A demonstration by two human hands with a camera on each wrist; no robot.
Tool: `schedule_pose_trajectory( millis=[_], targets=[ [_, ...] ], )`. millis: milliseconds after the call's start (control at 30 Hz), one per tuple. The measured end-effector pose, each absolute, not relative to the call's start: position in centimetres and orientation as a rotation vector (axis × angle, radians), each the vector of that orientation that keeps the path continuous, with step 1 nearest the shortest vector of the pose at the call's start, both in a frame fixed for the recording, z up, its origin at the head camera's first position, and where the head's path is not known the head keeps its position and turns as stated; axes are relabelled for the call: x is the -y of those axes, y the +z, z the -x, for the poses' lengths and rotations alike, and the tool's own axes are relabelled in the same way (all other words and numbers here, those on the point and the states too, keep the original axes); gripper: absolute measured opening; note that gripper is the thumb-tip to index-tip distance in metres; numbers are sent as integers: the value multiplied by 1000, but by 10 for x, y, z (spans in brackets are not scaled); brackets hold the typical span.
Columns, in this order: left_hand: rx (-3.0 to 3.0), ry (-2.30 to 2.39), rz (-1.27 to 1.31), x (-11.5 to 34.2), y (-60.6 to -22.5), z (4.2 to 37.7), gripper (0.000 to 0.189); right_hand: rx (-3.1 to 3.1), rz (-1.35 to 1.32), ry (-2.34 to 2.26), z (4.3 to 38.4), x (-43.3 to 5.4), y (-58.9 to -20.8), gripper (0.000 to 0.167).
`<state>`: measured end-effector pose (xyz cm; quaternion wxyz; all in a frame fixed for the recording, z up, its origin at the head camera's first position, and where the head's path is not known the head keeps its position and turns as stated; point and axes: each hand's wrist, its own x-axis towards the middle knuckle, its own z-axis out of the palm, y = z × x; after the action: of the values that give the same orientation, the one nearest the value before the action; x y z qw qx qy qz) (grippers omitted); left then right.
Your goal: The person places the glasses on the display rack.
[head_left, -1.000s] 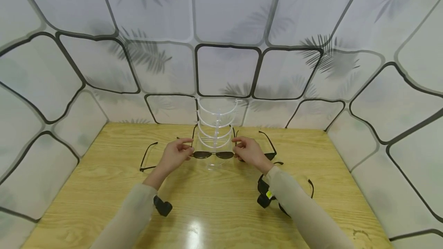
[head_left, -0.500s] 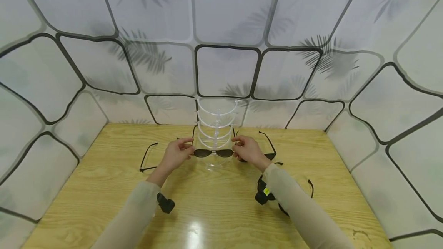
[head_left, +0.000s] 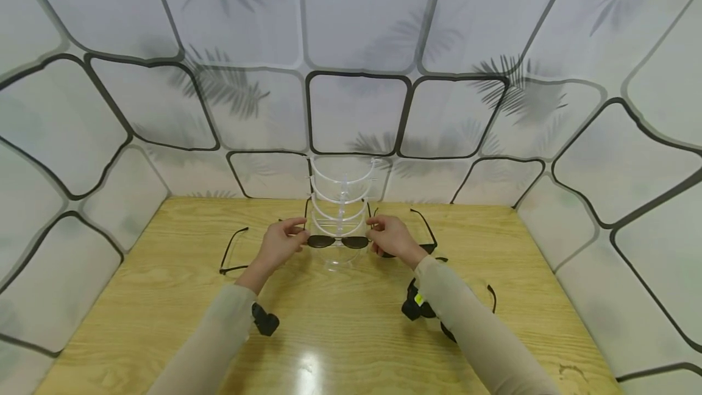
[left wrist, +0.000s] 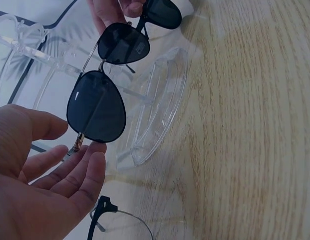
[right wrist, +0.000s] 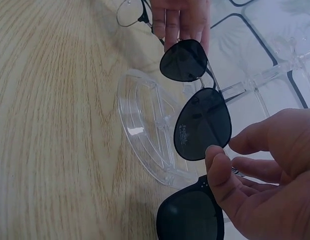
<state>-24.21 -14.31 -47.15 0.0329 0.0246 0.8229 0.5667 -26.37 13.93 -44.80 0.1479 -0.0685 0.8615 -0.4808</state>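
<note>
In the head view, a pair of dark-lensed aviator sunglasses (head_left: 354, 242) is held level in front of the lowest arc of a clear plastic eyewear display stand (head_left: 341, 224). My left hand (head_left: 280, 242) pinches its left end near the hinge. At the opposite end my right hand (head_left: 393, 239) pinches the other hinge area. Both temples point back toward the stand, on either side of it. Up close in the left wrist view, the thumb and fingers of that hand surround the metal hinge. The right wrist view shows small printing on one lens (right wrist: 203, 125) and the stand's curved base (right wrist: 140, 130) below.
Thin-framed eyeglasses (head_left: 223, 270) lie left of the stand. Black sunglasses (head_left: 429, 247) lie at its right, with more dark eyewear (head_left: 448, 331) partly hidden under the right forearm. A patterned cloth wall (head_left: 356, 114) rises closely behind and beside the wooden table (head_left: 329, 346).
The sunglasses have risen slightly toward the stand's lowest arc, with both hands still pinching their ends. Both forearms have shifted a little. The eyewear on the table stays put.
</note>
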Motion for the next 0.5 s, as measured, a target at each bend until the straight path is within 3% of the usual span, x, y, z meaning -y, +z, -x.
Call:
schedule_pose_trajectory(
  millis=[500],
  targets=[
    [-2540, 1702, -78, 140, -472, 242, 46, -2508, 217, -1349, 264, -138, -451, 41]
  ],
)
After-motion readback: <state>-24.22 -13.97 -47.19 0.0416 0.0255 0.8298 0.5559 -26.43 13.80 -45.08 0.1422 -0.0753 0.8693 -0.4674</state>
